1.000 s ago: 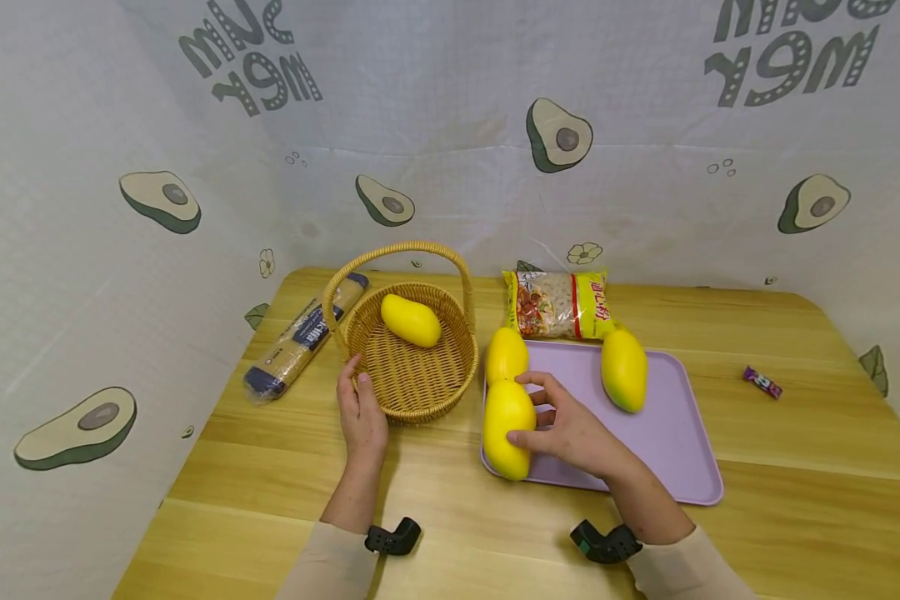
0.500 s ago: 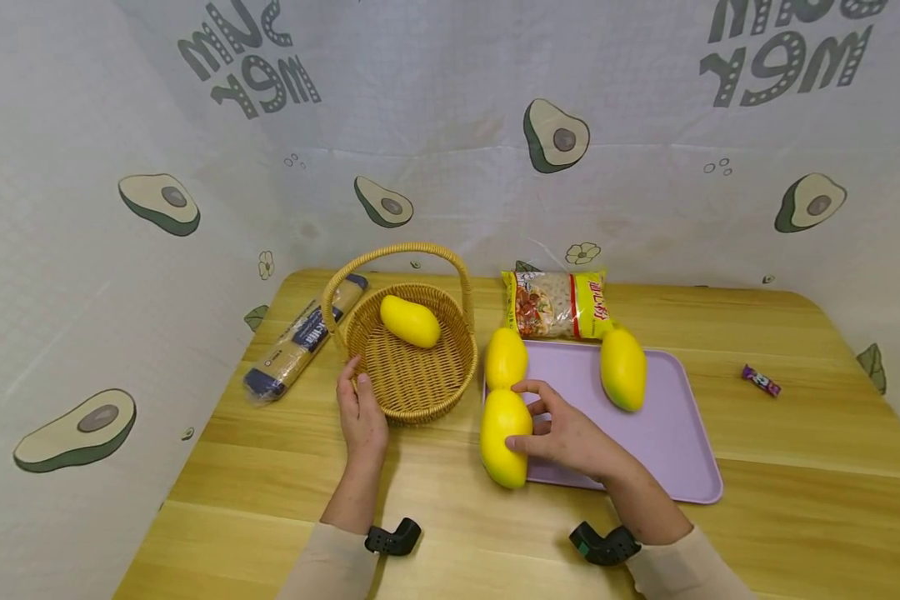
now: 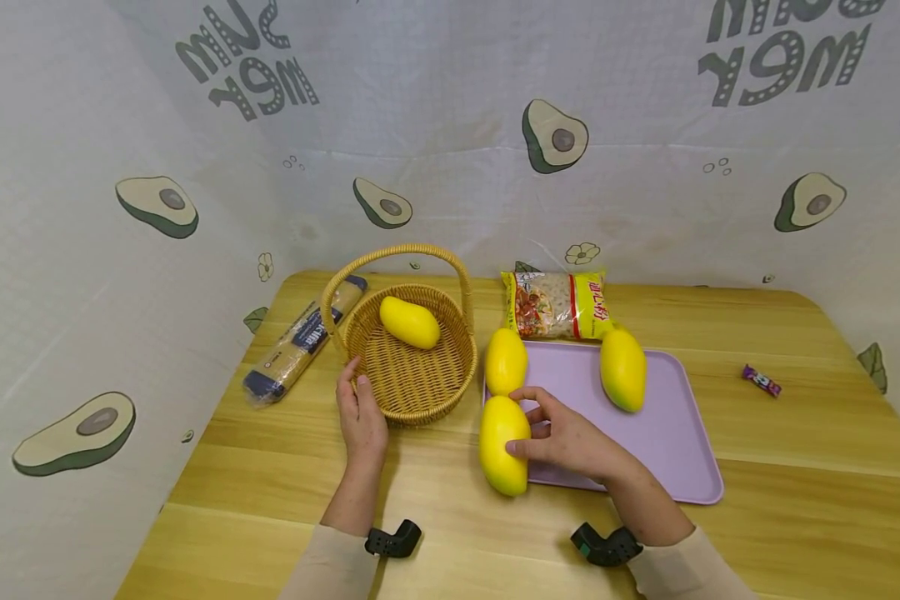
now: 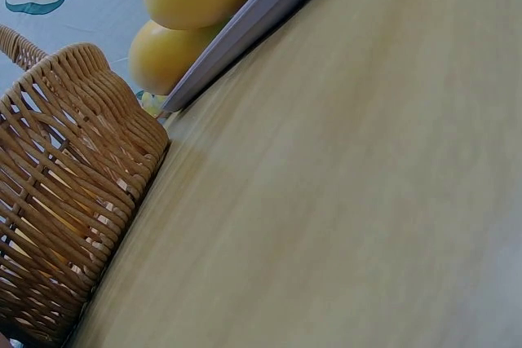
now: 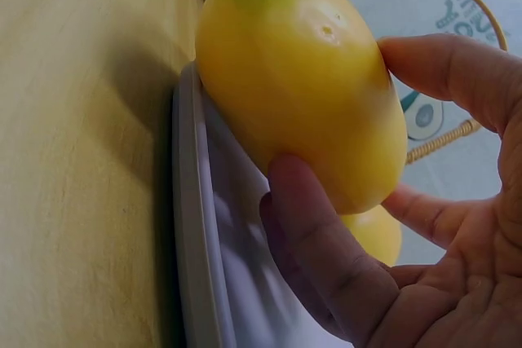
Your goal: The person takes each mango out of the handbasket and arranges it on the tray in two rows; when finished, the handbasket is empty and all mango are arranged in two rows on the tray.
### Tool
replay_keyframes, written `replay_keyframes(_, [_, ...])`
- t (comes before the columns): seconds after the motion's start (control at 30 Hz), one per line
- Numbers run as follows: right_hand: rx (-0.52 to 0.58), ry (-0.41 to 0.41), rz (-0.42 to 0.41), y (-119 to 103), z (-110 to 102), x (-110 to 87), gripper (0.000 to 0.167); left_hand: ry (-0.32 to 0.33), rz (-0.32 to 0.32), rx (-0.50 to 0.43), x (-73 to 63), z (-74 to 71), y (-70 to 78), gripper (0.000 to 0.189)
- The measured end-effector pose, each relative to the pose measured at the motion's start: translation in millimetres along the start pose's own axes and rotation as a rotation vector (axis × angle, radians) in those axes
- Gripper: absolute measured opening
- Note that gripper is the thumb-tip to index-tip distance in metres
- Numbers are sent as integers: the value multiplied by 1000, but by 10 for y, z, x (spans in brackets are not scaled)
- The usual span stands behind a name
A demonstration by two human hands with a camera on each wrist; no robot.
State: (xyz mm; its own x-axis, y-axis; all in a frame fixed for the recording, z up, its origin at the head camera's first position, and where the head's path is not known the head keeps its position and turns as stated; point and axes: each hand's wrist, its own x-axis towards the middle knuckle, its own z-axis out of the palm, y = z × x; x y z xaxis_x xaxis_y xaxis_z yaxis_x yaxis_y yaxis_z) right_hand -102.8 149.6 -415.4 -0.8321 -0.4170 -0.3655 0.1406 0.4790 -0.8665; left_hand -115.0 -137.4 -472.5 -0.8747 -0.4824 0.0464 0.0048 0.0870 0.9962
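Observation:
In the head view my right hand (image 3: 566, 437) holds a yellow mango (image 3: 504, 446) at the near left corner of the lilac tray (image 3: 663, 450). The right wrist view shows the thumb and fingers around this mango (image 5: 302, 87), which overlaps the tray rim (image 5: 192, 201). Just behind it lies a second mango (image 3: 506, 360); a third, greenish at its tip, is the mango (image 3: 623, 371) at the tray's far right. My left hand (image 3: 363, 421) rests its extended fingers against the near left side of a wicker basket (image 3: 416, 383). Inside the basket lies another mango (image 3: 410, 322).
A long clear pack with dark blue ends (image 3: 292, 350) lies left of the basket. Behind the tray is a yellow-and-clear food packet (image 3: 555, 305). A small purple wrapped sweet (image 3: 762, 381) lies at the right. The basket's tall handle (image 3: 397, 248) arches up.
My right hand has drawn the held mango slightly toward me, away from the mango behind it. The left hand and the basket have stayed in place.

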Motion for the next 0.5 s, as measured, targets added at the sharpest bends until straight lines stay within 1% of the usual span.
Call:
replay_keyframes(0.17, [-46, 0, 20, 14, -11, 1, 75, 2, 4, 18, -6, -1, -2, 43])
replay_keyframes(0.5, [-84, 5, 30, 15, -26, 2, 71, 1, 8, 25, -8, -2, -4, 43])
